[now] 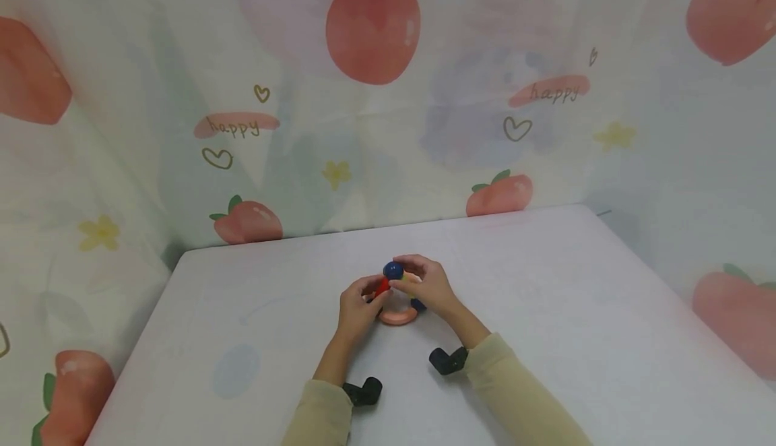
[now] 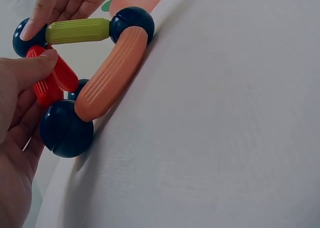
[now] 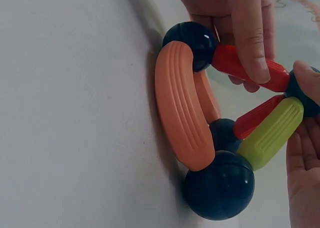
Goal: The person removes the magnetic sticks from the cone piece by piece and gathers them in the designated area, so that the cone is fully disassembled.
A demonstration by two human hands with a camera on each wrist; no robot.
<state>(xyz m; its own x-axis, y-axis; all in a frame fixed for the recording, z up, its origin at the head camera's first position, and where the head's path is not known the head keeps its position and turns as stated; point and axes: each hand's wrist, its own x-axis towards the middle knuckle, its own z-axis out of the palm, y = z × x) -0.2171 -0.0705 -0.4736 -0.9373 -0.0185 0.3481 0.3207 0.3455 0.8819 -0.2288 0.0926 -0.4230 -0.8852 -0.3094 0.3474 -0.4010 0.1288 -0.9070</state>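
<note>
A small frame of magnetic rods and dark blue balls stands on the table, narrowing to a top ball (image 1: 393, 271). My left hand (image 1: 358, 308) pinches a red rod (image 3: 227, 60) between thumb and fingers. At the top, my right hand (image 1: 433, 290) holds the blue ball with thumb and fingertips. From that ball, a yellow-green rod (image 3: 274, 132) and a second red rod (image 3: 255, 119) slope down to lower balls. Curved orange rods (image 3: 182, 105) link the lower balls (image 3: 219, 185) along the base. In the head view, the fingers hide part of the frame.
The white table (image 1: 515, 264) extends around the hands, with its back edge against a fruit-printed curtain (image 1: 376, 129). Black wrist devices (image 1: 366, 392) stick out inward from both sleeves, low over the table.
</note>
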